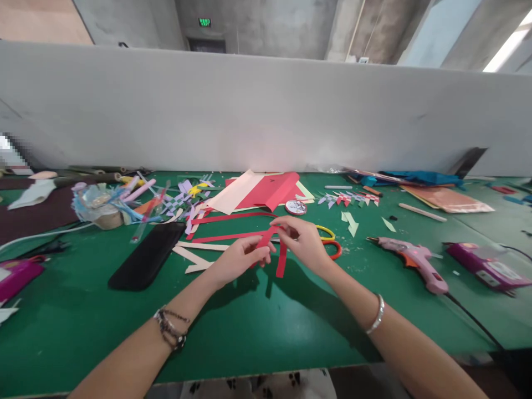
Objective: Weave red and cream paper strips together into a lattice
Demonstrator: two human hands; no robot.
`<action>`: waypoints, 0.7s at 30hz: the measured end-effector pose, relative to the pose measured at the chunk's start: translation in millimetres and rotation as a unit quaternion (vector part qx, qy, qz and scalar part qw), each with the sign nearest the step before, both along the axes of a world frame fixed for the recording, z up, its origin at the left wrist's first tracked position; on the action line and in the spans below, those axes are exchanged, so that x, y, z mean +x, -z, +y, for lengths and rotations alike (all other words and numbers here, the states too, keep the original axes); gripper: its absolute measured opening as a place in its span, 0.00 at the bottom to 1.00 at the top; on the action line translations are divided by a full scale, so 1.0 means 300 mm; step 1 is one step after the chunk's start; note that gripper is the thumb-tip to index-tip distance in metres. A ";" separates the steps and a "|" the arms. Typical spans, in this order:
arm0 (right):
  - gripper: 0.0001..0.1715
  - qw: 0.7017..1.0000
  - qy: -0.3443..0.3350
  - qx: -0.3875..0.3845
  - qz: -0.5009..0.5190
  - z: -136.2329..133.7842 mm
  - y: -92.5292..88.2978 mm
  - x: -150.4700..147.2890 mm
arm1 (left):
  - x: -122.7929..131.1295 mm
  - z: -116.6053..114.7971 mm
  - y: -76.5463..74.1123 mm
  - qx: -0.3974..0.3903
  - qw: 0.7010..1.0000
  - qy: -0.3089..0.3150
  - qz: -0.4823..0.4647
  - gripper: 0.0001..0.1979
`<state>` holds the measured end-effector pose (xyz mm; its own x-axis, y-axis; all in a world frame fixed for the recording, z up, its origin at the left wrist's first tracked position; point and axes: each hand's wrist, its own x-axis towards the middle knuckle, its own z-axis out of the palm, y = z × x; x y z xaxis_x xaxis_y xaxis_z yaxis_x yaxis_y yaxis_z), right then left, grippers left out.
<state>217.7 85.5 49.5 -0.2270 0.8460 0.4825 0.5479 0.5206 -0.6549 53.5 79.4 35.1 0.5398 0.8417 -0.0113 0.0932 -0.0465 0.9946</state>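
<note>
A red paper strip (281,260) is pinched between my two hands above the green table, bent so that one end hangs down. My left hand (241,257) grips it from the left with thumb and fingers. From the right, my right hand (301,241) holds the bend of the strip, its fingers closed. Scissors with yellow and orange handles (332,249) lie behind my right hand, their blades partly hidden. Beyond my hands, further red strips (233,218) and cream paper strips (195,257) rest on the table.
Red and cream paper sheets (266,191) lie at the back. A pink glue gun (415,260) and a purple device (484,266) are to the right. On the left are a black pouch (147,257) and a blue woven piece (100,205). Small woven paper pieces (349,198) lie behind.
</note>
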 end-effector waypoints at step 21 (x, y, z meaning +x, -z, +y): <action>0.10 0.967 -0.090 -0.143 0.191 -0.030 0.020 -0.032 | 0.004 -0.032 -0.008 0.130 0.982 -0.140 0.010 0.19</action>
<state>207.9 76.4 43.6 -0.2337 0.9208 0.3124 0.1556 0.3526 -0.9228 54.7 69.8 37.5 0.2897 0.9325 0.2155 0.1575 -0.2685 0.9503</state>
